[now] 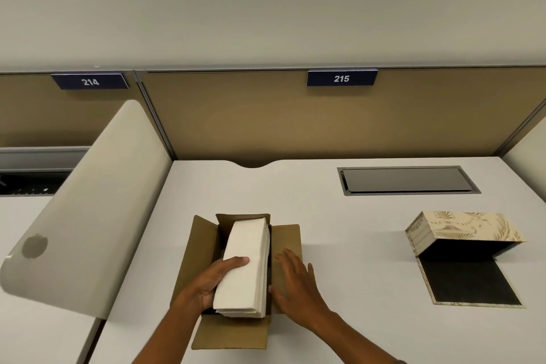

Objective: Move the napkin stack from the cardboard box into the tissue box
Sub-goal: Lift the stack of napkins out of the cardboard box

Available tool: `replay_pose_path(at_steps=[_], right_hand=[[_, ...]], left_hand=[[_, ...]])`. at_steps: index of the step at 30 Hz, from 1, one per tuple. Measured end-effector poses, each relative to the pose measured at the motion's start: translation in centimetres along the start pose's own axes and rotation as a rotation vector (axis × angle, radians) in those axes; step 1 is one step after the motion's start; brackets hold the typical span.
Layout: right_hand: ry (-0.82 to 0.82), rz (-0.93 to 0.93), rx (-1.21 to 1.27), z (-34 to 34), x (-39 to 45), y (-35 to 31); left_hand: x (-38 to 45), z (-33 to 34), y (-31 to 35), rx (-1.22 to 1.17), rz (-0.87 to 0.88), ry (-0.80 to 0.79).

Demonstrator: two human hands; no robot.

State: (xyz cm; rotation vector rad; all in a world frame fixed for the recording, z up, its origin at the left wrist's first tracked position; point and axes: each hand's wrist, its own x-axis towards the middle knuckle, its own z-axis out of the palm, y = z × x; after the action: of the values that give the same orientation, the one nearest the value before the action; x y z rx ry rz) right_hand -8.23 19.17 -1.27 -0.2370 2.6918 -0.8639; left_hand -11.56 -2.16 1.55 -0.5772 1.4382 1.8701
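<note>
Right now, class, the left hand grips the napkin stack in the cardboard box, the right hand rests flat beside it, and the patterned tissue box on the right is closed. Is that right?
One detail is wrong. The head view shows the tissue box open, its lid lying flat on the desk. The left hand does grip the napkin stack in the cardboard box, with the right hand flat beside it.

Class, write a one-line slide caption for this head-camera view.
Left hand grips the napkin stack in the cardboard box; right hand rests open beside it, tissue box waiting open.
</note>
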Motion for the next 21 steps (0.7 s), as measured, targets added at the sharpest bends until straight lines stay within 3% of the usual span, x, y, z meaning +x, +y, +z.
replay_pose_path(at_steps=[13, 21], right_hand=[[0.136, 0.074, 0.601, -5.9, -1.6, -3.1], [0.249, 0.244, 0.938, -8.6, -3.8, -1.2]], left_hand=[[-3.7, 5.1, 0.7, 0.002, 0.153, -0.098], [-4.3, 9.8, 0.2, 0.069, 0.218, -0.199]])
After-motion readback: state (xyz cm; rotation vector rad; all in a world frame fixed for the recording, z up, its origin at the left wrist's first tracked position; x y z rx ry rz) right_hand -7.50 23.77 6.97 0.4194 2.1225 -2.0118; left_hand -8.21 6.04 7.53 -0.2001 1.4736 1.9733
